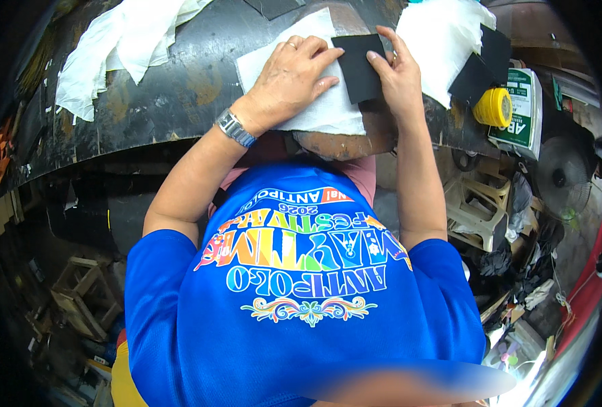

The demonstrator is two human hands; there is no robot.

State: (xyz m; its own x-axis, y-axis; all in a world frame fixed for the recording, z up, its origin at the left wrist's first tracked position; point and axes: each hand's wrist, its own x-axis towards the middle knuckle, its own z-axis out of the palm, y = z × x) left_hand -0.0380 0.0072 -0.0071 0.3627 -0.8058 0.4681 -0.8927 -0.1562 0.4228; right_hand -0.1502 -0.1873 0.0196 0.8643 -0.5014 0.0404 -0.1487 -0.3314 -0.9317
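A white cloth sheet (328,115) lies over a rounded brown slab (348,144) at the table edge before me. Over its right part is a flat black rectangular piece (360,71), which could be fabric or thin sheet. My right hand (403,74) grips that piece along its right edge, thumb on top and fingers behind. My left hand (294,73) rests palm down on the white sheet, fingers apart. Its index fingertip touches the black piece's upper left edge, while the thumb lies on the sheet.
Loose white cloths (135,41) lie on the dark table (179,95) at left. More white sheets (436,41) and black pieces (474,78) are at right, beside a yellow tub (493,107) and a green-white container (523,112). Beyond stand a fan (564,169) and plastic stools (477,210).
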